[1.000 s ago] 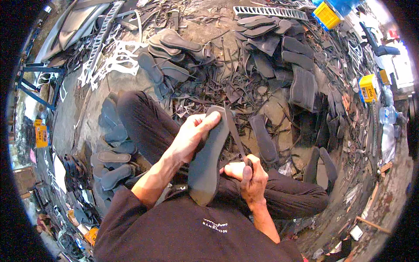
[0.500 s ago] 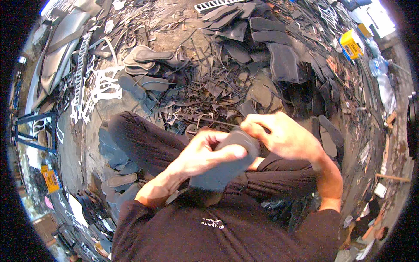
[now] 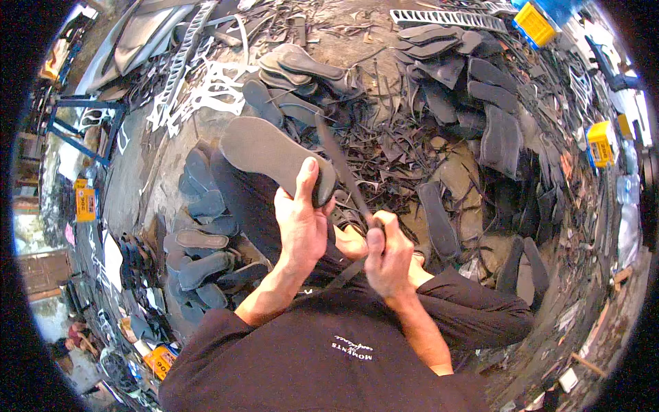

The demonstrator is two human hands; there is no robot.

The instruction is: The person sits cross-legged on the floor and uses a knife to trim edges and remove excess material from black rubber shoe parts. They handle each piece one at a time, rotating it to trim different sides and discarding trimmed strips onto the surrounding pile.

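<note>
My left hand (image 3: 302, 230) grips a dark grey shoe sole (image 3: 268, 147) by its narrower end, thumb on top and fingers beneath. The sole's broad end points up and left above my left knee. Wrapped around a long, thin, dark knife (image 3: 347, 168) is my right hand (image 3: 390, 257). Motion blurs the knife's blade, which slants up and left along the sole's right edge; whether they touch I cannot tell. Another grey sole (image 3: 438, 220) lies on the ground to the right of my hands.
Dark trimmings (image 3: 384, 151) cover the ground ahead. Stacked soles (image 3: 302, 65) lie beyond them, with a larger heap (image 3: 498, 123) at the right. More soles (image 3: 206, 268) are piled beside my left leg. White cut-out scraps (image 3: 213, 93) and a blue metal frame (image 3: 86, 130) stand at the left.
The sole has swung from close to my chest to up and left, its broad end now outward. My right hand has drawn down toward me with the knife. The whole view has shifted.
</note>
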